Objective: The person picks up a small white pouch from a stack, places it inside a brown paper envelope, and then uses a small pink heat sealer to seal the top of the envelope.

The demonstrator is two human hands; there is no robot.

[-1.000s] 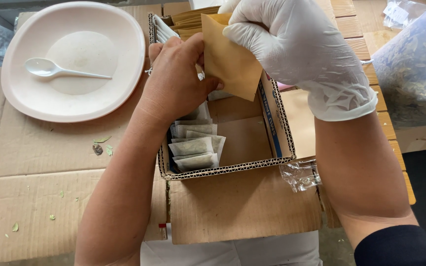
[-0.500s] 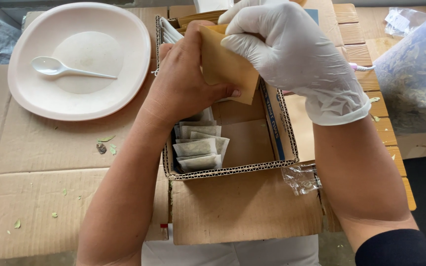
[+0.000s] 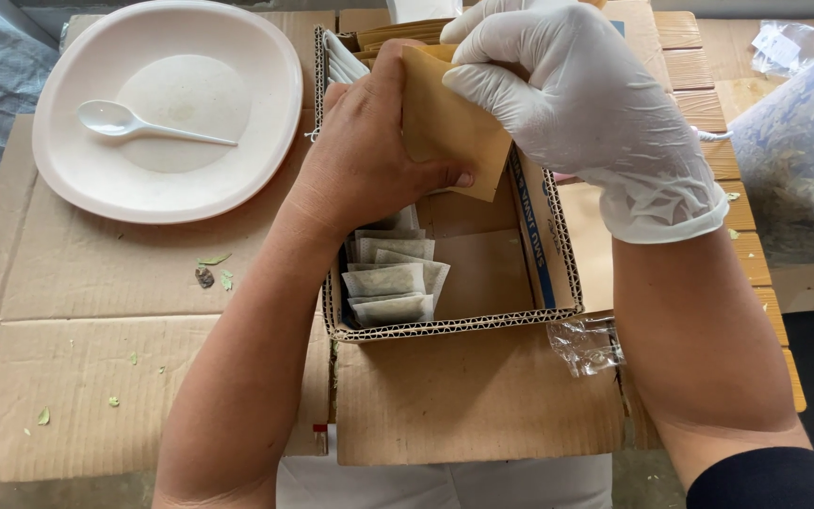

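Over the open cardboard box (image 3: 445,316), both hands grip one brown paper envelope (image 3: 449,123). The bare left hand (image 3: 369,151) clasps it from the left, thumb pressed along its lower edge, while the right hand (image 3: 577,104), in a white glove, curls its fingers over the top right corner. The envelope is held upright above the far half of the box.

Inside the box, a row of small filled sachets (image 3: 390,278) stands on edge against the left wall; about five show, the rest hidden under the left forearm. More brown envelopes (image 3: 398,33) and some white ones (image 3: 341,58) are stacked at the far end. The right part of the box floor is bare.

The box sits on flattened cardboard sheets (image 3: 96,377) speckled with bits of green leaf (image 3: 214,273). To the left lies one white plate (image 3: 256,132) with one white plastic spoon (image 3: 134,123) in it. A crumpled clear wrapper (image 3: 591,344) lies by the box's right corner. At the right edge is one large clear bag of dried leaves (image 3: 803,160) resting on wooden slats (image 3: 699,75).
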